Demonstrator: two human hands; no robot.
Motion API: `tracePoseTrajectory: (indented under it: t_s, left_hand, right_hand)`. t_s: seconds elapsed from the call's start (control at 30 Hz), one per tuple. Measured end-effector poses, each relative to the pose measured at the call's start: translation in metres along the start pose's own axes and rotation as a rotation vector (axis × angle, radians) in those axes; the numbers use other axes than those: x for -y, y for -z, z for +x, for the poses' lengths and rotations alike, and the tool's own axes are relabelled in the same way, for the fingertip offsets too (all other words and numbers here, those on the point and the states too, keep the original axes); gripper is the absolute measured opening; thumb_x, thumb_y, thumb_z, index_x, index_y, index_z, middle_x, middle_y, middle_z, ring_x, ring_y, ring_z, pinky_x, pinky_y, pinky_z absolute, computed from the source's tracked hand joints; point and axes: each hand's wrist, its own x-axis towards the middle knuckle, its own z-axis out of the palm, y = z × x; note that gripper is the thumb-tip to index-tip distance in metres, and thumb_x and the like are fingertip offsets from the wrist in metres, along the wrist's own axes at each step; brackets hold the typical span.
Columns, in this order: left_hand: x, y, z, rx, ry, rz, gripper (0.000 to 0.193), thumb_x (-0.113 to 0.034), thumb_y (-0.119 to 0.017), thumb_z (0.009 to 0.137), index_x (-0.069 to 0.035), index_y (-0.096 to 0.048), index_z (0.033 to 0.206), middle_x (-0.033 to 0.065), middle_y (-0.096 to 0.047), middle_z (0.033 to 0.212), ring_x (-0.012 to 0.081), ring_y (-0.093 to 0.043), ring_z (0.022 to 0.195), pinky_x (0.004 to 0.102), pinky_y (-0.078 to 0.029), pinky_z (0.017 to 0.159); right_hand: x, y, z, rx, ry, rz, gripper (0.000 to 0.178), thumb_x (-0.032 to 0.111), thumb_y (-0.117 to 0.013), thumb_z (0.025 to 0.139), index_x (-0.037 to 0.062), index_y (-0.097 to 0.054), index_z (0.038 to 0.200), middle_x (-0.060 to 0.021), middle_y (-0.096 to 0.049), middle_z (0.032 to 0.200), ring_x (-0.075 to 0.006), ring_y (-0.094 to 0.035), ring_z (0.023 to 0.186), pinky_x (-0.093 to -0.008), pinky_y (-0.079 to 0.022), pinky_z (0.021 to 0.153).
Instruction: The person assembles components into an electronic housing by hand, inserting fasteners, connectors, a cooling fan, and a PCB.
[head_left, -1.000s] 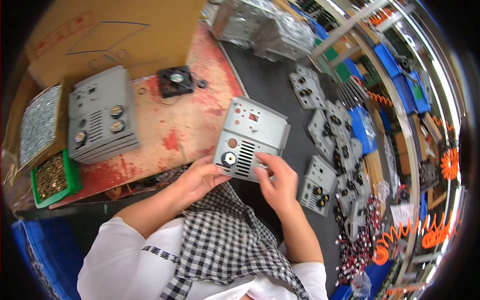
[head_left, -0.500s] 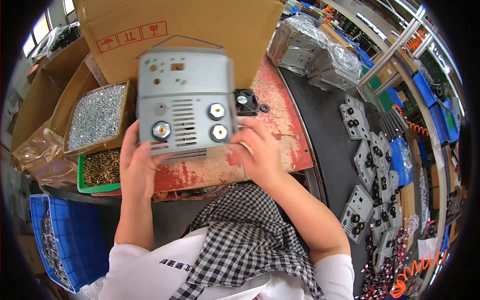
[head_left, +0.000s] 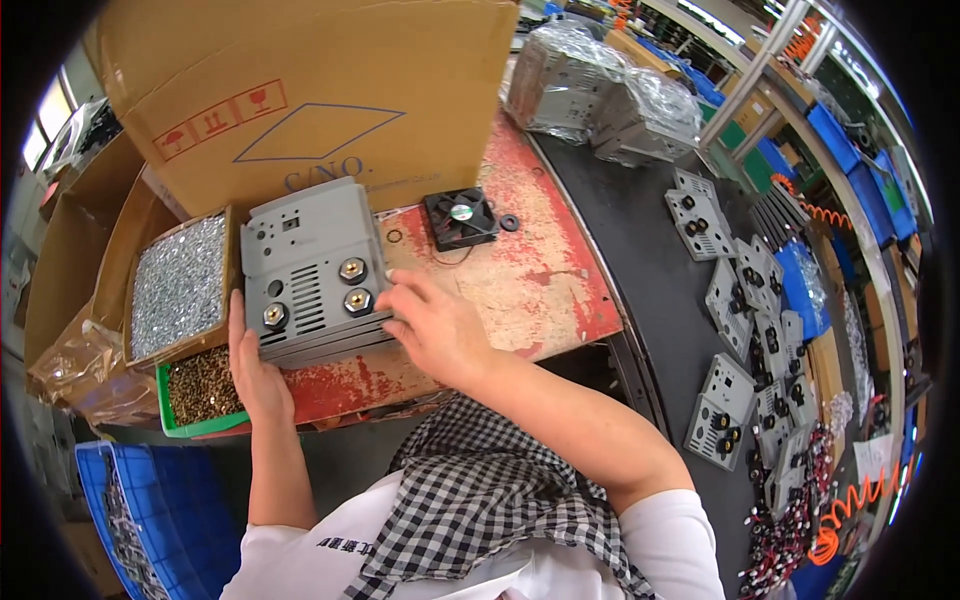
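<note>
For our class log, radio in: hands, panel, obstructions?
Left hand and right hand grip stacked grey panels by the sides. Stack flat on red worktop. Black fan behind, apart.

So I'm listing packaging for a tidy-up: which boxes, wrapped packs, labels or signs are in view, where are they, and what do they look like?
Cardboard box: behind the bench, big, brown, with red handling symbols and a blue diamond outline.
Small carton: left of the grey panels that both hands hold, open, brown, full of silvery screws.
Green tray: below it, holding brassy parts.
Wrapped packs: far right of the bench, grey metal units in clear plastic.
No screens or signs visible.
</note>
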Motion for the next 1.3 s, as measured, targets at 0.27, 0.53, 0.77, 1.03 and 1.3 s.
tracePoseTrajectory:
  t_s: [0.27, 0.53, 0.77, 1.03, 1.3]
  left_hand:
    - [0.003, -0.011, -0.004, -0.119, -0.434, 0.588, 0.042, -0.015, -0.035, 0.097, 0.007, -0.039, 0.132, 0.0200, -0.043, 0.136, 0.0287, -0.041, 0.128, 0.0388, -0.027, 0.109]
    - [0.007, -0.097, -0.050, 0.375, -0.943, 0.561, 0.033, -0.009, -0.039, 0.095, 0.007, -0.042, 0.123, 0.0228, -0.047, 0.128, 0.0338, -0.044, 0.121, 0.0442, -0.030, 0.106]
    - [0.095, -0.181, -0.133, 1.131, 0.027, 0.289, 0.022, 0.000, -0.053, 0.081, 0.002, -0.056, 0.103, 0.0106, -0.056, 0.108, 0.0194, -0.054, 0.100, 0.0313, -0.043, 0.090]
    - [0.149, -0.269, -0.223, 1.706, 0.406, 0.269, 0.024, -0.012, -0.062, 0.087, 0.000, -0.058, 0.107, 0.0081, -0.062, 0.094, 0.0151, -0.061, 0.082, 0.0275, -0.050, 0.074]
    - [0.174, -0.281, -0.243, 1.359, 1.162, 0.181, 0.057, -0.052, -0.045, 0.092, 0.003, -0.051, 0.108, 0.0122, -0.061, 0.092, 0.0219, -0.063, 0.078, 0.0324, -0.053, 0.066]
  right_hand:
    - [-0.030, 0.043, -0.079, 0.004, 0.056, -0.124, 0.049, 0.011, -0.072, 0.065, 0.0108, -0.057, 0.111, -0.0130, -0.053, 0.117, -0.0315, -0.056, 0.104, -0.0397, -0.047, 0.087]
    - [-0.045, 0.221, -0.267, -0.384, -0.594, -0.688, 0.021, 0.012, -0.072, 0.068, 0.0089, -0.066, 0.087, -0.0095, -0.060, 0.095, -0.0292, -0.058, 0.090, -0.0389, -0.049, 0.077]
    - [0.001, 0.286, -0.390, -0.443, -1.109, -0.960, 0.024, 0.016, -0.073, 0.070, 0.0118, -0.065, 0.092, -0.0077, -0.057, 0.099, -0.0269, -0.059, 0.090, -0.0377, -0.050, 0.075]
    - [-0.037, 0.264, -0.388, -0.407, -0.837, -0.907, 0.009, 0.010, -0.064, 0.069, 0.0110, -0.060, 0.076, -0.0069, -0.057, 0.076, -0.0288, -0.058, 0.074, -0.0390, -0.049, 0.065]
    - [-0.065, 0.229, -0.310, -0.372, -0.564, -0.607, 0.012, 0.014, -0.061, 0.073, 0.0103, -0.060, 0.084, -0.0069, -0.057, 0.081, -0.0273, -0.060, 0.076, -0.0384, -0.050, 0.063]
